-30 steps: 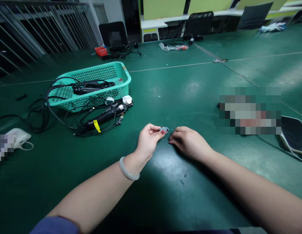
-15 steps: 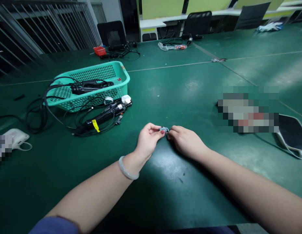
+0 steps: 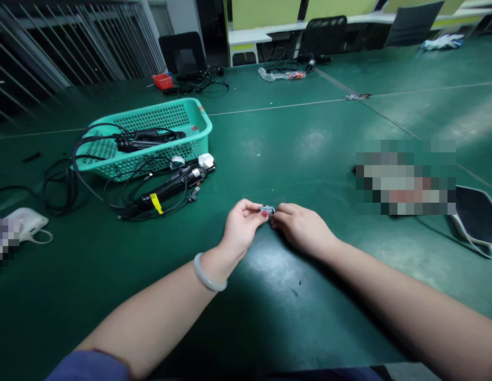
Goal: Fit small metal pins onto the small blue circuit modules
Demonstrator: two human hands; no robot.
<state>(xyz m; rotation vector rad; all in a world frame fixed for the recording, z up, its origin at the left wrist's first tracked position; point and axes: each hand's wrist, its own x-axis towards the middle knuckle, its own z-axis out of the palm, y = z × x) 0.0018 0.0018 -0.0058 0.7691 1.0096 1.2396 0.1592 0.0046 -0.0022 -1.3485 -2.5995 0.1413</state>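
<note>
Component [image 3: 266, 209] in hand at a green table [image 3: 329, 317].
The left hand [image 3: 240, 225] pinches one end; the right hand [image 3: 303, 227] curls narrowly beside the other, its grip hidden. Probably light, stiff and fragile, it is best taken by its edges. Count: one component, two hands, one basket [image 3: 205, 138].

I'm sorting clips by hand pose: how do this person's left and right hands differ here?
The left hand pinches a small shiny piece between thumb and fingers; the right hand curls its fingers at the piece's other end, its grip hidden. The left hand has a pale bangle at the wrist; the right hand has none. The right hand shows mostly its back, the left hand its thumb side. Both are ungloved.
</note>
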